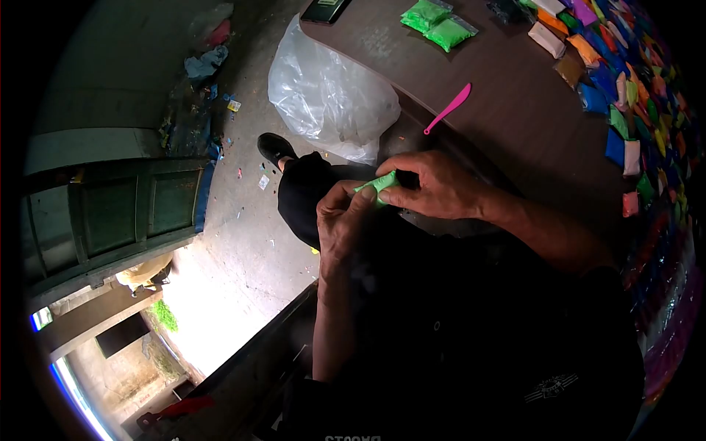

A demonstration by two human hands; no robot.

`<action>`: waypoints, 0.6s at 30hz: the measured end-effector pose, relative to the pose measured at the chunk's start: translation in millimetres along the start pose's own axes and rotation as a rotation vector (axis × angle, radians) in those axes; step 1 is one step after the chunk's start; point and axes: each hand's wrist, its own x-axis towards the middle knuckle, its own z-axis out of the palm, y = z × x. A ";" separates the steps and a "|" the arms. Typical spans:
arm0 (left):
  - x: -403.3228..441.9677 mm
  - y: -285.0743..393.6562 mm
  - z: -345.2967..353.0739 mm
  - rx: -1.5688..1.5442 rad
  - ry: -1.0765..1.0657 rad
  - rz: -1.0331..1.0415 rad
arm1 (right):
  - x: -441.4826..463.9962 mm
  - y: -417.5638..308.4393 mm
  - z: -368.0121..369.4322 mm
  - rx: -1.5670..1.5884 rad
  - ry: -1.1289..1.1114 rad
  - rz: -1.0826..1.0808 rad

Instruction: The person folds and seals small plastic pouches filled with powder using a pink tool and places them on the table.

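A small light-green packet [385, 181] is pinched between both hands above my lap. My left hand [342, 217] grips its left end between thumb and fingers. On its right side, my right hand [430, 184] has thumb and forefinger closed on the packet. A pink plastic knife [450, 106] lies near the edge of the brown table [515, 132], beyond my right hand. Bright green packets [440, 26] sit farther back on the same table.
Many coloured packets [618, 95] cover the table's right side. A phone [323, 9] lies at its far left corner. Beside the table stands a large clear plastic bag [331, 95] on the floor. Litter is scattered near a green door [114, 213].
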 end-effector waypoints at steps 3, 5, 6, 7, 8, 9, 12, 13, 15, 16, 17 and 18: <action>-0.3 -0.2 1.1 -0.018 0.024 -0.028 | 2.0 -0.6 -2.7 0.092 -0.048 0.126; -0.4 1.0 1.4 -0.016 0.023 -0.033 | 1.9 1.4 -3.3 0.111 -0.048 0.104; -0.5 1.3 1.4 -0.015 0.021 -0.038 | 1.4 2.9 -3.4 0.131 -0.048 0.083; -0.2 0.4 0.9 -0.015 0.021 -0.038 | 1.0 5.3 -2.7 0.131 -0.048 0.083; 0.1 -1.3 0.0 -0.018 0.016 -0.030 | 0.5 8.3 -1.6 0.116 -0.027 0.037; 0.4 -2.3 -0.4 -0.022 0.010 -0.022 | 0.1 10.1 -0.9 0.101 -0.005 -0.010; 0.2 -1.8 0.7 -0.051 0.006 -0.018 | -0.2 11.1 -0.3 0.071 0.017 -0.056; -0.1 -1.1 1.0 -0.051 0.007 -0.018 | -0.2 10.7 -0.4 0.071 0.017 -0.056; -0.6 0.1 1.6 -0.060 0.004 -0.021 | -0.3 9.4 -1.2 0.068 0.018 -0.070; -0.6 -0.3 1.4 -0.061 0.005 -0.021 | -0.5 8.6 -0.9 0.068 0.018 -0.070; -0.4 -0.8 1.0 -0.055 0.011 -0.019 | -0.5 7.6 0.0 0.075 0.025 -0.045; -0.3 -1.0 0.6 -0.049 0.017 -0.017 | -0.6 6.3 0.9 0.083 0.032 -0.020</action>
